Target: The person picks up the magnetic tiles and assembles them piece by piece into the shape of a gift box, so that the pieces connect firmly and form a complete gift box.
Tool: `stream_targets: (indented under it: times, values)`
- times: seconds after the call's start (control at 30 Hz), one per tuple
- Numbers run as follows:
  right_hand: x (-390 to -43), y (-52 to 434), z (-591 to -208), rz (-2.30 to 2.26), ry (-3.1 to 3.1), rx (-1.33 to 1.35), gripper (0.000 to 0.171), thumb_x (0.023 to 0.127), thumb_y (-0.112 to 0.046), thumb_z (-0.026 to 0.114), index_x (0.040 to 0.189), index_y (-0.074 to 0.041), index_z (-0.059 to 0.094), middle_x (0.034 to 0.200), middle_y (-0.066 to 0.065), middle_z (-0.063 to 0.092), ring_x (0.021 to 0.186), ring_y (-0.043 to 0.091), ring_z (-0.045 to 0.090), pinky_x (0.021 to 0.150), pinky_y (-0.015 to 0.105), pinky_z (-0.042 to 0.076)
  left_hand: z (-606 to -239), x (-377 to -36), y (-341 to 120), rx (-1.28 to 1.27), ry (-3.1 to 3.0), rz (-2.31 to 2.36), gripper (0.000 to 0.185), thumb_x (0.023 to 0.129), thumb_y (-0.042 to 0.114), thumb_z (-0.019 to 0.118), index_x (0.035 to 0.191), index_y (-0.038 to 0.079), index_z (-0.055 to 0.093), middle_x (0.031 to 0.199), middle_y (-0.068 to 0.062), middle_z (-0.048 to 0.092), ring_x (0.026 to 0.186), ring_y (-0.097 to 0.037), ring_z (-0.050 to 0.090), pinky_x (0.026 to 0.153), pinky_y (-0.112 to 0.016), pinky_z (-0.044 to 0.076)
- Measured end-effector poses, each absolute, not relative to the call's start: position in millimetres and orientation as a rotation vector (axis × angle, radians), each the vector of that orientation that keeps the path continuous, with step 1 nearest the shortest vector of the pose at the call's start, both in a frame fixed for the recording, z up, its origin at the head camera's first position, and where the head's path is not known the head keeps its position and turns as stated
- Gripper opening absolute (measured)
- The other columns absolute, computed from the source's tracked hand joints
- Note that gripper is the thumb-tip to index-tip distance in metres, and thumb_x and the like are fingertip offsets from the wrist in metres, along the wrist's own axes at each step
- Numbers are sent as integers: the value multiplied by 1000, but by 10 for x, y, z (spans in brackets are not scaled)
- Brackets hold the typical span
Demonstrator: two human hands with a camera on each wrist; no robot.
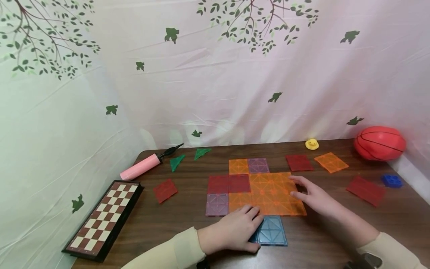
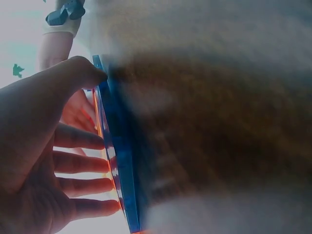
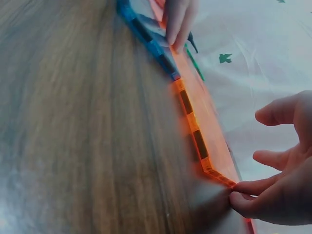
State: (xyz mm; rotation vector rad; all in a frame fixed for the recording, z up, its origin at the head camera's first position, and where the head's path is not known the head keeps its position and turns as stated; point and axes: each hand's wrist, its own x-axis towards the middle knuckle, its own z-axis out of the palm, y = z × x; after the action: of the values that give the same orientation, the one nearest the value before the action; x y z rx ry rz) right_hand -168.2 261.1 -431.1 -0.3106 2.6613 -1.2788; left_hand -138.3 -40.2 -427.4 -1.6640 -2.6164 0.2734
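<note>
Left hand (image 1: 235, 228) on blue tiles (image 1: 273, 231), right hand (image 1: 318, 198) at orange tiles (image 1: 272, 192), both spread, two purple tiles (image 1: 217, 204), two green triangles (image 1: 176, 161)

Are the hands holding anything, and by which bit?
Nothing looks gripped: the left hand rests on the blue tiles, and the right hand touches the orange tiles at their right edge.

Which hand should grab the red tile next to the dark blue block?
Probably the right hand: it's on that side, much nearer the red tile and blue block. The left hand rests on light blue tiles, farther away.
</note>
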Motion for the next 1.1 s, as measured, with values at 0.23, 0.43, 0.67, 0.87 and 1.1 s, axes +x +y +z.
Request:
stream_targets:
  times: [0.23,0.43,0.67,0.87,1.1]
  values:
    - [-1755,2663,-4276,-1675,2275,-187,64,106,-20,55,157,2,24,156,34,27,140,50,33,111,61,34,-4279,-1409,-423,-1685,-2629,274,74,97,59,56,150,7,51,151,-12,49,134,-23,47,112,-29,36]
    - [-1779,2696,-4303,-1880,2100,-66,59,109,-17,48,157,1,20,158,30,22,139,42,34,112,54,36,-4274,-1426,-433,-1702,-2649,255,73,98,58,55,150,7,50,152,-12,48,135,-22,47,111,-27,36]
    - [-1843,2667,-4309,-2052,1979,15,62,108,-26,53,158,-4,23,156,20,33,121,13,54,104,40,48,-4256,-1458,-438,-1756,-2637,233,69,100,55,54,149,7,51,150,-12,49,134,-22,47,111,-26,36]
    - [-1864,2609,-4324,-2101,1943,23,62,107,-27,55,158,-6,26,150,14,43,114,9,59,93,32,52,-4214,-1464,-446,-1862,-2599,148,56,105,43,51,147,6,53,148,-9,53,135,-20,50,113,-26,34]
    - [-1902,2570,-4346,-2157,1854,-10,52,107,-25,57,152,-8,36,131,-3,60,114,13,60,94,35,53,-4162,-1429,-466,-1890,-2469,13,38,106,27,54,140,11,60,135,-2,63,120,-9,60,97,-18,47]
